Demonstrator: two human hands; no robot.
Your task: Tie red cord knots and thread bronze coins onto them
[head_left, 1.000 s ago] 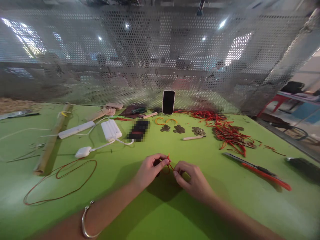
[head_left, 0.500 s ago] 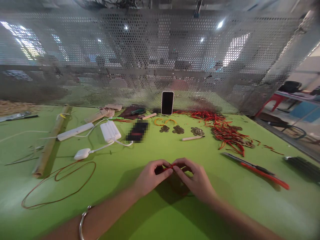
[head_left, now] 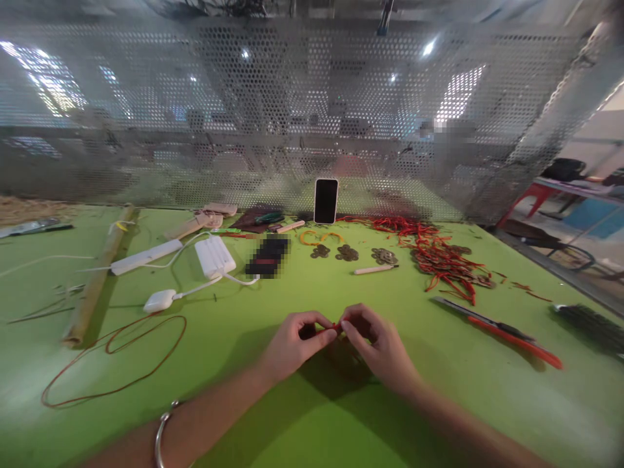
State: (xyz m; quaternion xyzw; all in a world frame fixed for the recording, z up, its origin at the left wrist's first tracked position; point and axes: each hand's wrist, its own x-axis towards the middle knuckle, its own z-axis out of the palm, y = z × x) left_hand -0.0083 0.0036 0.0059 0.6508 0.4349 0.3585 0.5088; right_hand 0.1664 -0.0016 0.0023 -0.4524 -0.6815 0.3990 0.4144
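Observation:
My left hand point(head_left: 298, 346) and my right hand point(head_left: 381, 348) meet over the table in front of me, thumbs and forefingers pinched. Between the fingertips runs a short bit of red cord point(head_left: 338, 327), gripped from both sides. Most of the cord is covered by the fingers, and what hangs beneath them is too dim to make out. Farther right lie a heap of red cords with coins point(head_left: 446, 263) and a utility knife with a red handle point(head_left: 517, 341). Small piles of holed coins point(head_left: 348, 253) sit ahead of my hands.
A phone point(head_left: 326, 201) stands against the perforated metal screen point(head_left: 292, 117). A pale pen-like tool point(head_left: 373, 270) lies before the coins. To the left are a white charger point(head_left: 214, 257), cables, a bamboo stick point(head_left: 100, 279) and a loop of thin red cord point(head_left: 141, 389). A black brush point(head_left: 589, 328) is far right.
My right fingertips have shifted slightly right, away from the left ones, so a little more red cord shows between them. My left hand has barely moved.

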